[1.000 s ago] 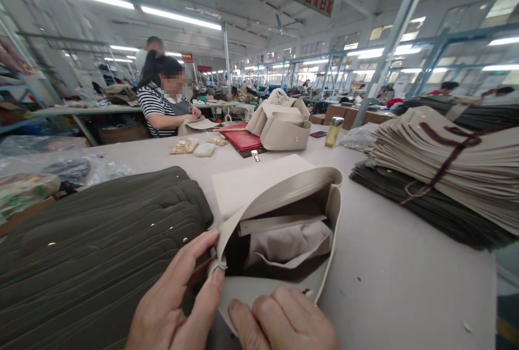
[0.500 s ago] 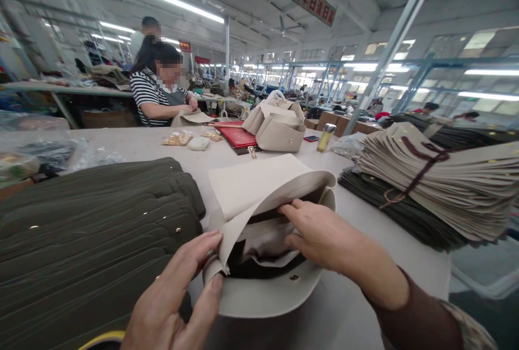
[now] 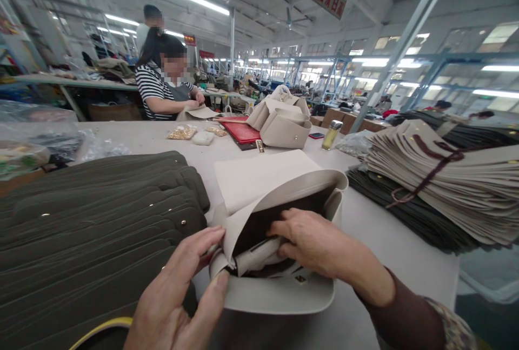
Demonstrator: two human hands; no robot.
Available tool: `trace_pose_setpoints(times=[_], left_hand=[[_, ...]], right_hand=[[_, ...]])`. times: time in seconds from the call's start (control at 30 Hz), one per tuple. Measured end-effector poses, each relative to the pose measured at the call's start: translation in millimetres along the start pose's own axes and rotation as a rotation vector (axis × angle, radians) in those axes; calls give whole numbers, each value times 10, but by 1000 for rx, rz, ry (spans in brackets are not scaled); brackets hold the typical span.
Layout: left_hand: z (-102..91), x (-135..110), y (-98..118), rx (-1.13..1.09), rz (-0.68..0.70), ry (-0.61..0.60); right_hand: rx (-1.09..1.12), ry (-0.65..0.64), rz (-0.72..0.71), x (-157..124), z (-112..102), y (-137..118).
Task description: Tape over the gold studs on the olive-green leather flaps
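- Left hand (image 3: 178,290) pinches the left edge of one open beige bag (image 3: 279,298), front and center on the table (image 3: 399,280); right hand (image 3: 312,242) reaches into its mouth, its hold on the lining (image 3: 259,258) impossible to tell.
- One green stack (image 3: 101,226) crowds the left hand.
- Table surface stretches right of the bag to the edge, bounded by two stacks, beige (image 3: 441,182) over dark (image 3: 425,223).
- Beyond: two gold packets (image 3: 182,132), one red folder (image 3: 243,133) under overlapping bags (image 3: 286,135), one phone (image 3: 317,135), one jar (image 3: 332,134).
- Farther left, two people (image 3: 156,85), one in stripes.
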State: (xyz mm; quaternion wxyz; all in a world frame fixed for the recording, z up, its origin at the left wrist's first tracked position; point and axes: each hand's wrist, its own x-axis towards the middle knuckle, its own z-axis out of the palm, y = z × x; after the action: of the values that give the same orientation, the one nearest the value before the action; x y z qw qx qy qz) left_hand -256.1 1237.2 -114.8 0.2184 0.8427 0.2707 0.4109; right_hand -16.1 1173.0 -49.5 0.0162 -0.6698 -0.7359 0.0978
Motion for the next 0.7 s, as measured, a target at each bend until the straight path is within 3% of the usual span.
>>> trace_pose_setpoints(times=[0.17, 0.43, 0.7], left_hand=[[10, 7, 3, -17, -47, 10], [25, -17, -8, -9, -63, 27], [5, 24, 13, -33, -117, 34]], right_hand=[[72, 154, -55, -45, 73, 49], [101, 662, -197, -86, 323, 51], [321, 858, -72, -144, 350, 165]])
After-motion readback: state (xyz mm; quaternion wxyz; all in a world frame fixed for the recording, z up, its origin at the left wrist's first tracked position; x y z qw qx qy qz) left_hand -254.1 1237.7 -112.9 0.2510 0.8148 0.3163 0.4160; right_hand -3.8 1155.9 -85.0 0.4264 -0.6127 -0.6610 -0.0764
